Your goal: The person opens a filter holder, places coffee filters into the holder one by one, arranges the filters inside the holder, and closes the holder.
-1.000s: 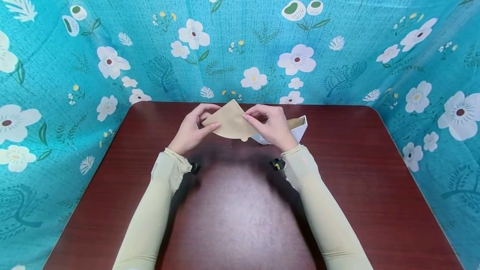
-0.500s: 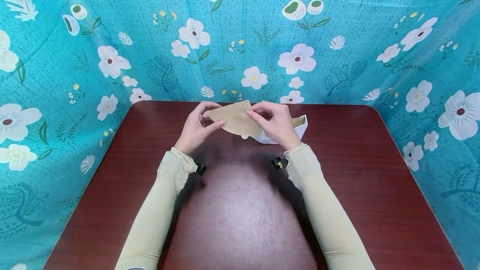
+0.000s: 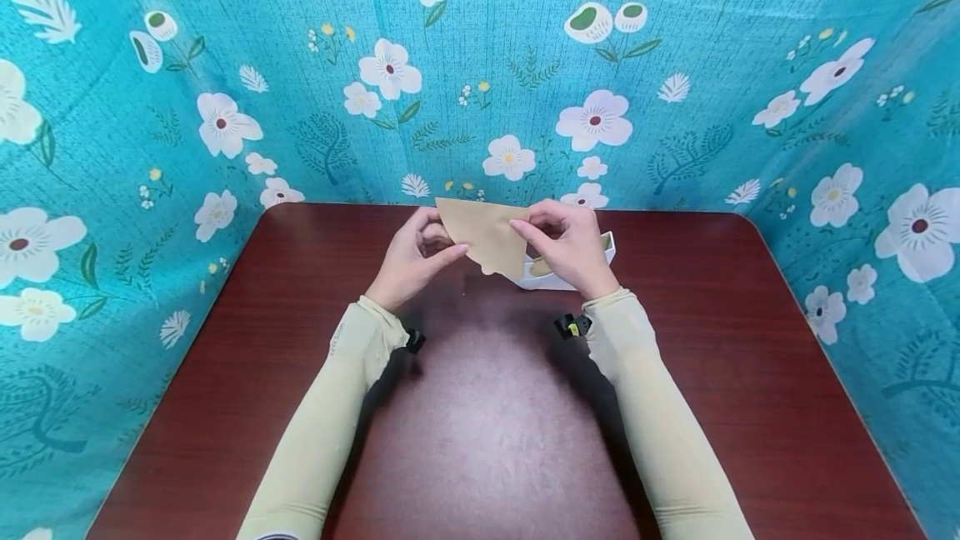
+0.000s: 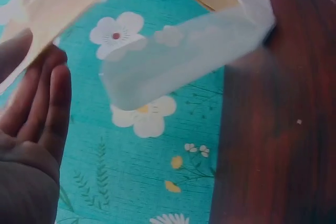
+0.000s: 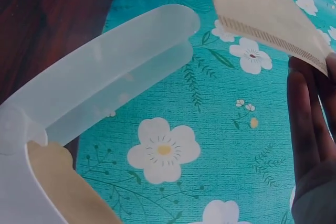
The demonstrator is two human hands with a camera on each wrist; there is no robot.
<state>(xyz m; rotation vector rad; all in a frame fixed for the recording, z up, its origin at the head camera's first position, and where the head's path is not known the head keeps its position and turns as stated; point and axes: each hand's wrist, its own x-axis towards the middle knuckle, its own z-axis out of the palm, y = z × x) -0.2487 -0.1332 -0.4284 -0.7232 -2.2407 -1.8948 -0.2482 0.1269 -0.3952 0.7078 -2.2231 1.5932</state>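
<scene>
A tan cone-shaped paper coffee filter [image 3: 483, 232] is held up between both hands above the far part of the table. My left hand [image 3: 408, 261] pinches its lower left edge between thumb and fingers. At the upper right corner, my right hand [image 3: 573, 248] pinches the paper with thumb and forefinger. A crimped seam runs along the filter [image 5: 257, 3] in the right wrist view. Behind the right hand stands a white holder [image 3: 555, 282], partly hidden, with more tan filters [image 5: 68, 184] inside. Its translucent lid [image 5: 115, 61] sticks out, swung open.
The dark red wooden table [image 3: 465, 423] ends at a blue floral curtain [image 3: 480, 65], which also hangs along both sides. The holder stands near the table's far edge.
Both hands have shifted a little to the right, bringing the filter along. The filter has turned clockwise, its left corner now pointing up. The holder has stayed in place.
</scene>
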